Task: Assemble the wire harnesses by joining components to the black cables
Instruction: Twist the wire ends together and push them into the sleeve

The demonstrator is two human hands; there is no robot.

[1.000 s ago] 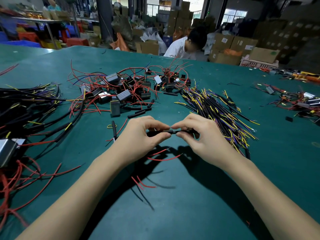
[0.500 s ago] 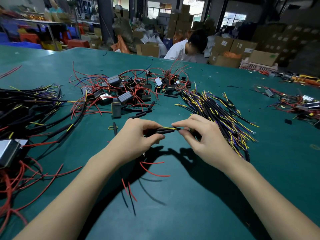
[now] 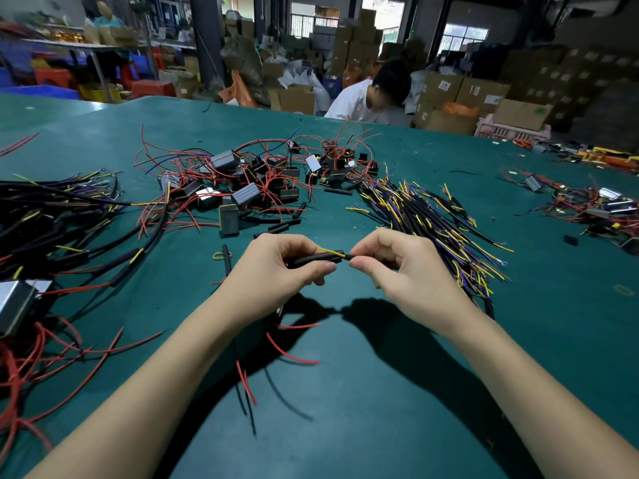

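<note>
A: Start left of the joint; what has changed?

B: The left hand (image 3: 276,271) grips a black sleeve (image 3: 311,261) with thumb and fingers curled round it; a moment ago only a thin cable bridged the hands, and now a thick tube end shows there, with a yellow wire (image 3: 331,252) lying along its top.

A: And right of the joint?

B: The right hand (image 3: 401,271) pinches the black cable (image 3: 348,257) at its tip, just beside the sleeve mouth; the hands sit a little higher and closer than before.

A: Meaning?

B: I judge the sleeve has been slid up over the splice; whether it is fully seated I cannot tell; red leads (image 3: 294,354) dangle below the joint, and the pile of black cables (image 3: 428,216) lies beyond it, to the right.
</note>
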